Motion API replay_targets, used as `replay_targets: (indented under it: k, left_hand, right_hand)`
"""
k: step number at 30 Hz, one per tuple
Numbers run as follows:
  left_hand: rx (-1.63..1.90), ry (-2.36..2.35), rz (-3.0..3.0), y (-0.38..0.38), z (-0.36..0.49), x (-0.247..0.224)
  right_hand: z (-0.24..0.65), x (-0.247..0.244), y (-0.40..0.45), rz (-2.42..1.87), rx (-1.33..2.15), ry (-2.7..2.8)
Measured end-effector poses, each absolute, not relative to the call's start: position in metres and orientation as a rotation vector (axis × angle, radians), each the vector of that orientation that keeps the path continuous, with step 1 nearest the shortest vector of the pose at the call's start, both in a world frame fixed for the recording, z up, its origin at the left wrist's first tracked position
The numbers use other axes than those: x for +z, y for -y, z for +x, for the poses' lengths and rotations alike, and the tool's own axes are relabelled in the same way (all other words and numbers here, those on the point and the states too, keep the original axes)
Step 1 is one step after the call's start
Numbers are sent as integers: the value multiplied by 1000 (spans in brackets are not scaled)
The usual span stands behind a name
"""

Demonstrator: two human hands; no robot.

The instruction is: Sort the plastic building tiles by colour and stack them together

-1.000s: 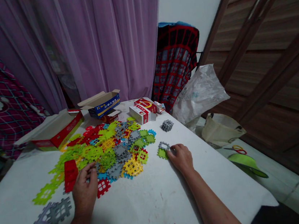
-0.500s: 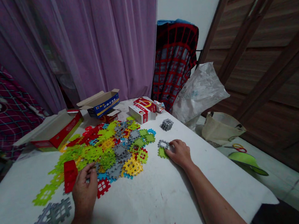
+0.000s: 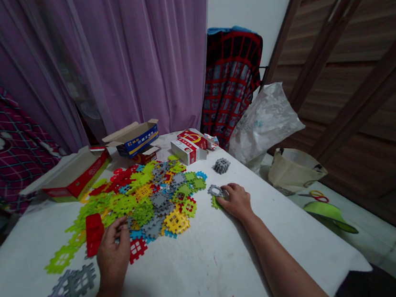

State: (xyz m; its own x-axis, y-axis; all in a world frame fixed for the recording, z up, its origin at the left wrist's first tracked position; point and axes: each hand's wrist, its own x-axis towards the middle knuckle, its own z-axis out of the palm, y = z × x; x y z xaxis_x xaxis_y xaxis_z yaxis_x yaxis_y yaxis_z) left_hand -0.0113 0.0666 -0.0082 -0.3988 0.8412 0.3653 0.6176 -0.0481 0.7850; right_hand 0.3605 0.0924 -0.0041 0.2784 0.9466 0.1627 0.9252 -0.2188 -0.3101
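Note:
My right hand (image 3: 236,200) pinches the edge of a grey interlocking plastic building piece (image 3: 211,190) with an open middle. A lime green piece (image 3: 215,202) lies partly under it, by the thumb. A small stack of grey pieces (image 3: 221,166) stands just beyond that hand. My left hand (image 3: 114,250) rests at the near edge of a big loose heap of coloured pieces (image 3: 142,214), fingers loosely bent and apart, holding nothing I can see. Beside it are a red block-like piece (image 3: 94,234), a red window-shaped piece (image 3: 137,250) and some grey pieces (image 3: 80,283).
An open red box (image 3: 85,178), an open blue box (image 3: 141,142) and a red and white box (image 3: 186,150) stand along the back of the white table (image 3: 200,283). Off the right edge are a clear plastic bag (image 3: 258,124), a beige bag (image 3: 291,171) and scissors (image 3: 318,196).
The grey piece in my right hand has shifted slightly left and nearer, covering more of the green piece. My left hand stays in place.

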Motion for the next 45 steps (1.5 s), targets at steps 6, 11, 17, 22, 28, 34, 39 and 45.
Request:
replay_targets:
  k: [6,11,17,22,28,34,39,45]
  left_hand:
    - [1428,-1990,1566,-68,-12,-10]
    - [1406,-2018,1565,-68,-13,-10]
    - [1380,-2024,1555,-67,-11,-7]
    - [1386,-2017,1561,-68,-11,-5]
    - [1381,-2015,1548,-68,-12,-7]
    - [1375,-2011,1534,-67,-13,-8]
    - [1373,-2014,1527,-69,-15,-11]
    - [1371,-2033,1501,-68,-14,-10]
  right_hand:
    - [366,-7,-96,-2211,125,1529]
    - [383,-5,-93,-2338,51,1334]
    - [387,-1,-86,-2423,32,1310]
    - [381,2,-86,-2417,-4,1303]
    - [384,-10,-93,-2314,-28,1317]
    - [397,-16,-114,-2049,-139,1169]
    - [417,5,-153,-2024,-187,1164]
    - [422,21,-181,-2134,-158,1275]
